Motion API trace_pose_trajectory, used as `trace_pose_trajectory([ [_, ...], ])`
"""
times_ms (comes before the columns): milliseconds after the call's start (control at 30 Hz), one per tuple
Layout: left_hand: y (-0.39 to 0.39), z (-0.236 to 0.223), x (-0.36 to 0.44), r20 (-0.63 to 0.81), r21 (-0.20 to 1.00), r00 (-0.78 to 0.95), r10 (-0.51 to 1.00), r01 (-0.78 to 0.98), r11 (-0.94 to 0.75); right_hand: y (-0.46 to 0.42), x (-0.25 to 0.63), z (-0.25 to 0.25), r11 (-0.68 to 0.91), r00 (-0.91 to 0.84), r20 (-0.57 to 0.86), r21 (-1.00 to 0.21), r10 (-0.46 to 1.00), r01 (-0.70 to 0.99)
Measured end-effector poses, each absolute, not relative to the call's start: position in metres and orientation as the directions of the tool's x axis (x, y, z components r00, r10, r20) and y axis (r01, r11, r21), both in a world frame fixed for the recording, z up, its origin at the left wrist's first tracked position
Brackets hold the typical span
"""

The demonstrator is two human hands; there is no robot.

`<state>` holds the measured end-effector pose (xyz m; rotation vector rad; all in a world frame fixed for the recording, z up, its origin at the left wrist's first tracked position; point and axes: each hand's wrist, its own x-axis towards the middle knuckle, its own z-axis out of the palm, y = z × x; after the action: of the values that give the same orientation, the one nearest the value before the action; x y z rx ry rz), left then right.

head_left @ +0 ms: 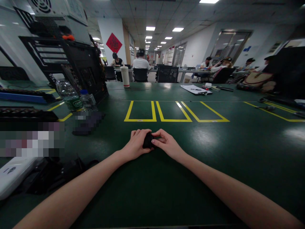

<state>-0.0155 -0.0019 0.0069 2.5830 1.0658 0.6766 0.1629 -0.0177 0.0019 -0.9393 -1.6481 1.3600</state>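
Observation:
A small black object (148,141) rests at the middle of the green table (152,190); its kind is hard to make out. My left hand (136,143) wraps it from the left, with the fingers over its far side and the thumb along its near side. From the right, my right hand (168,144) holds its edge, thumb and fingertips pinched together there. Whether anything smaller sits in that pinch is hidden. Just beyond both hands, yellow tape outlines (140,120) mark the tabletop.
At left stand a black metal frame (83,73), plastic bottles (67,93) and a white power strip (16,175) with black cables. Farther back are a white cup (125,77) and a clipboard with paper (194,89). Several people sit at tables beyond.

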Motion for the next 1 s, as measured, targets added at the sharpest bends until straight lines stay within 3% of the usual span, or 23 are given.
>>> trace_pose_trajectory([
  [767, 0.002, -0.002, -0.014, 0.369, 0.375, 0.596, 0.713, 0.607, -0.701, -0.015, 0.163, -0.001, 0.145, -0.395, 0.085, -0.982, 0.915, 0.124],
  [1000, 0.003, -0.005, -0.014, 0.366, 0.387, 0.596, 0.714, 0.6, -0.7, -0.023, 0.163, 0.006, 0.161, -0.449, 0.114, -0.985, 0.886, 0.067],
])
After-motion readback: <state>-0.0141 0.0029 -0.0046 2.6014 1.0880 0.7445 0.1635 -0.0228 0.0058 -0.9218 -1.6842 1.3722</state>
